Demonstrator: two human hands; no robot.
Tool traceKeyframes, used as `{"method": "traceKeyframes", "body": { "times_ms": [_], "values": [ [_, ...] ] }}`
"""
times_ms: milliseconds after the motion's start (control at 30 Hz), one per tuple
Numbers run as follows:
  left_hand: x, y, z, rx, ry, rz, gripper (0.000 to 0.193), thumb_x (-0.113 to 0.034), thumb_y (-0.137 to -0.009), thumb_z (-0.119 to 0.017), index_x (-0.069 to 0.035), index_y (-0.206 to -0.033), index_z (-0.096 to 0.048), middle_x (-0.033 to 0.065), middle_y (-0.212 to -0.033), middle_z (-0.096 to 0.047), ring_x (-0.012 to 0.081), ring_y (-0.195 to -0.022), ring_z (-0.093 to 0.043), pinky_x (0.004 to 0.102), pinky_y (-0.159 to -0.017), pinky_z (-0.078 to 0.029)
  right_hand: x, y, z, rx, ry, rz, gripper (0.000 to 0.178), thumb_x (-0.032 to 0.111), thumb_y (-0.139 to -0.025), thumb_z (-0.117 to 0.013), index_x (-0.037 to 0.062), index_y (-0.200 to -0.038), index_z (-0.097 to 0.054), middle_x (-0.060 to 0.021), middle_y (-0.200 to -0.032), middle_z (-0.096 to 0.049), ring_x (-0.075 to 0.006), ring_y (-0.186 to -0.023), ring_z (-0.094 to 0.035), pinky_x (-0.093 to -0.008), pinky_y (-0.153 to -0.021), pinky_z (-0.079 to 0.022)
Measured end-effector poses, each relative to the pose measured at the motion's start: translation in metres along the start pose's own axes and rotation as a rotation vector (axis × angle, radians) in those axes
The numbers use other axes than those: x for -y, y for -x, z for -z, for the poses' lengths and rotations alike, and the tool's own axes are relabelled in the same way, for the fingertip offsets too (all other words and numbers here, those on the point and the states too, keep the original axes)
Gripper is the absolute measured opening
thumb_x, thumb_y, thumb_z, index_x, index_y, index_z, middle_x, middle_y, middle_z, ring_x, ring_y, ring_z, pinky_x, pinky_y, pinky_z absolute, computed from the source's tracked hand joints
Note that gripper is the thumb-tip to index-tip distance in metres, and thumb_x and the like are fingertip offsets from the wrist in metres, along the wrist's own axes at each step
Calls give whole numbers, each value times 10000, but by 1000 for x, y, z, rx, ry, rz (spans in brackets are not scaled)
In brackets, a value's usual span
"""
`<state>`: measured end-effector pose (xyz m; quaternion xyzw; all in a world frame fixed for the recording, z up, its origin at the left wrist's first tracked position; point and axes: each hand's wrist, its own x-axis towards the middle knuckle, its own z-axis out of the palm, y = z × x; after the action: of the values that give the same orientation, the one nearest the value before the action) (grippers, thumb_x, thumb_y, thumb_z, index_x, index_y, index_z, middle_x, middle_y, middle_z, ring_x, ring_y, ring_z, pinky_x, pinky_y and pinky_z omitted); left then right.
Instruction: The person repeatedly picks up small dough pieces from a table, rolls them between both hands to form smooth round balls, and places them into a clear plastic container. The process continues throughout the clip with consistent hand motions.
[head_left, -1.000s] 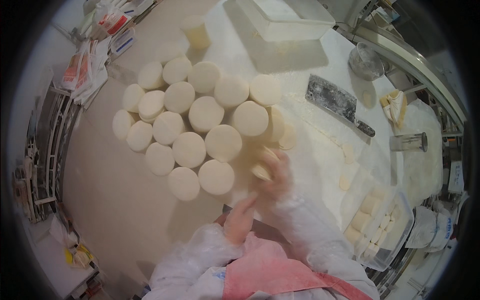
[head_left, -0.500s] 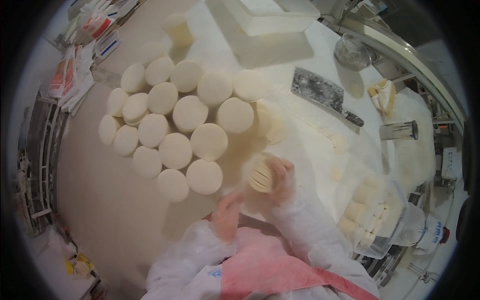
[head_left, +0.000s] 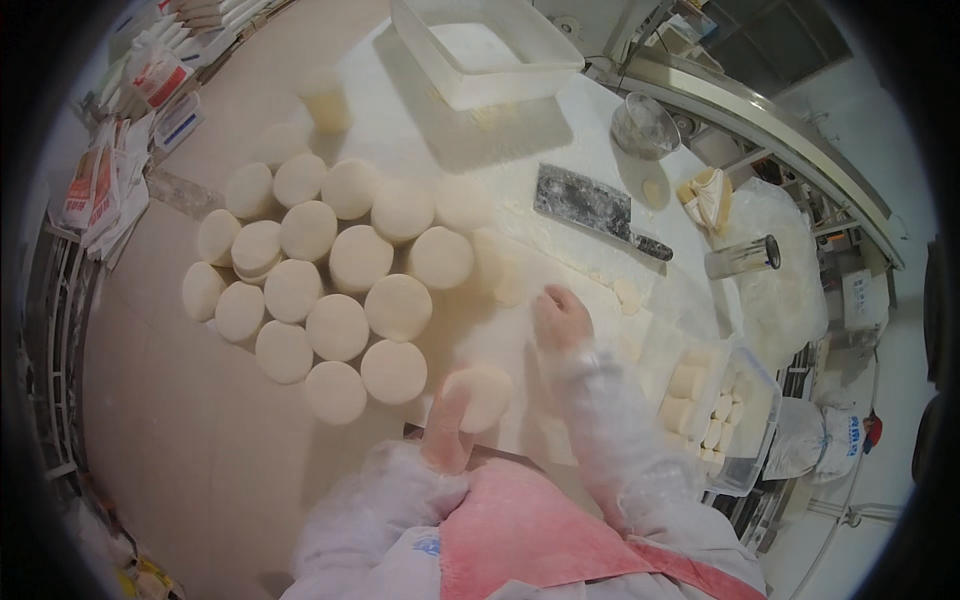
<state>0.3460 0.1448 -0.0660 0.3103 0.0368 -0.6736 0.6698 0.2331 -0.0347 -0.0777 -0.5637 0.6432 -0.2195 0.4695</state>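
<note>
My left hand point(head_left: 446, 432) is closed around the edge of a stack of round dough wrappers point(head_left: 482, 398), its pale flat face turned up, close to my apron. My right hand point(head_left: 563, 318) is over the floury work surface to the right, its fingers curled in; whatever they hold, if anything, is hidden. Just beyond that hand a few thin dough rounds point(head_left: 508, 287) lie on the table, blurred. Left of both hands, several stacks of dough wrappers point(head_left: 337, 327) stand close together.
A flour-dusted cleaver point(head_left: 583, 203) lies ahead on the right. Behind it are a white plastic tub point(head_left: 480, 84) and a metal bowl point(head_left: 645, 127). A clear cylinder point(head_left: 742, 257) and a clear box point(head_left: 757, 400) of dough pieces are to the right. A yellowish cup point(head_left: 327, 110) stands far left.
The dough stack has gone from my right hand, where it was edge-on, into my left hand, face up. My right hand has moved forward, away from the stack. The whole view has shifted.
</note>
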Motion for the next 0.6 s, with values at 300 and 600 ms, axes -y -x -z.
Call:
{"method": "traceKeyframes", "body": {
  "times_ms": [300,600],
  "values": [
    [-29,22,-5,154,129,157,514,-227,-900,-543,-101,-1345,-318,114,-1280,-438,247,-1167,-472,411,-964,-419,41,-39,-6,24,358,-37,193,158,-758,-681,29,-860,-580,-67,-748,-629,-157,-687,-599,-304,-621,-483],
    [33,-28,-39,294,-255,-73,469,-335,-912,-454,-50,-1281,-409,56,-1196,-492,147,-1110,-472,295,-944,-390,96,120,109,350,-268,54,170,72,-805,-652,47,-961,-588,-50,-878,-618,-120,-810,-584,-255,-719,-474]
  ]
}}
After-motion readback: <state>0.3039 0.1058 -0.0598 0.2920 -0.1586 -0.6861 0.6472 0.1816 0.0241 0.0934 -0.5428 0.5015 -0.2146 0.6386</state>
